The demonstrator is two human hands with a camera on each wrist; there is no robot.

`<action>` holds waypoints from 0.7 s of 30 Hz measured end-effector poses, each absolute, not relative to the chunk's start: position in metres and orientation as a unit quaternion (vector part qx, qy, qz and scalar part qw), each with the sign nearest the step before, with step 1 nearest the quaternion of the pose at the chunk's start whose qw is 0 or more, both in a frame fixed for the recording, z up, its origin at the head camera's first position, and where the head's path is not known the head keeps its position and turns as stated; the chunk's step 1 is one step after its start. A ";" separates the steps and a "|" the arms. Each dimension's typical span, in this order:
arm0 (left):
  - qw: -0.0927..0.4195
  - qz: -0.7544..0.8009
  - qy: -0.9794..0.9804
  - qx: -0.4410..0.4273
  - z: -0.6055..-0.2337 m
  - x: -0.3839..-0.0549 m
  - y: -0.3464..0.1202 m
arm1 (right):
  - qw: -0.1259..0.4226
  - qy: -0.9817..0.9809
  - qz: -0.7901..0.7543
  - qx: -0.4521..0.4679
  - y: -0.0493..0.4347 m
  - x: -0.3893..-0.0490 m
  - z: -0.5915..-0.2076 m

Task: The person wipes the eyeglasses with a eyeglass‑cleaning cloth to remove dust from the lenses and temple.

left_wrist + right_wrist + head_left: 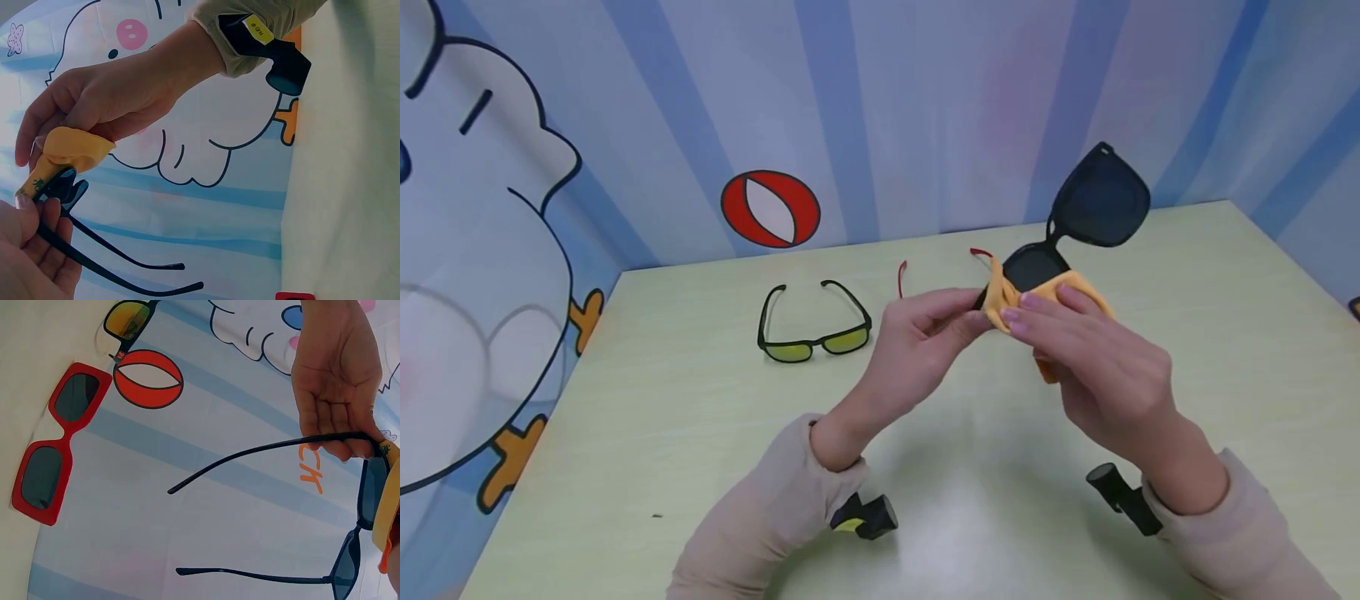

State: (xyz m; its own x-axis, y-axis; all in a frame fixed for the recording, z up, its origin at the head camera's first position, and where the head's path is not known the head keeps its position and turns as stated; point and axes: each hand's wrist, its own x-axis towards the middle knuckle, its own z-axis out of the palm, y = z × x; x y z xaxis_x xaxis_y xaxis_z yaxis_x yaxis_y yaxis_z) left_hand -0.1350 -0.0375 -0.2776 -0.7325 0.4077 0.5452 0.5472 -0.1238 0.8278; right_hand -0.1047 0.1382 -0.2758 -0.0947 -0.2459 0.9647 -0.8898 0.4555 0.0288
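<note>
Black sunglasses (pixel 1101 200) are held up tilted over the table, one dark lens raised at the upper right. My left hand (pixel 917 354) pinches the frame near the hinge at one end. My right hand (pixel 1112 383) grips a yellow-orange cloth (pixel 1002 296), folded over the lower lens and partly covering it. In the left wrist view the cloth (pixel 78 147) wraps the lens end, between the fingers of both hands. Both temples of the sunglasses (pixel 250 450) stretch out unfolded in the right wrist view, the left hand's fingers behind the upper one.
Black-framed glasses with yellow-green lenses (pixel 846 340) lie on the table (pixel 700 433) to the left, temples open. Red-framed sunglasses (pixel 67 429) sit beside them, mostly hidden behind my hands in the head view. A printed wall with a red ball picture (pixel 805 208) stands behind.
</note>
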 end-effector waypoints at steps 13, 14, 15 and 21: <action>0.036 -0.666 -0.653 -0.358 -0.272 -0.138 -0.052 | 0.520 -0.681 0.292 0.425 0.153 -0.105 -0.267; 0.027 -0.666 -0.653 -0.360 -0.273 -0.137 -0.052 | 0.524 -0.679 0.294 0.422 0.153 -0.105 -0.266; 0.019 -0.664 -0.652 -0.364 -0.274 -0.137 -0.053 | 0.527 -0.678 0.294 0.419 0.153 -0.106 -0.266; 0.018 -0.623 -0.662 -0.417 -0.281 -0.135 -0.047 | 0.540 -0.686 0.289 0.394 0.151 -0.107 -0.268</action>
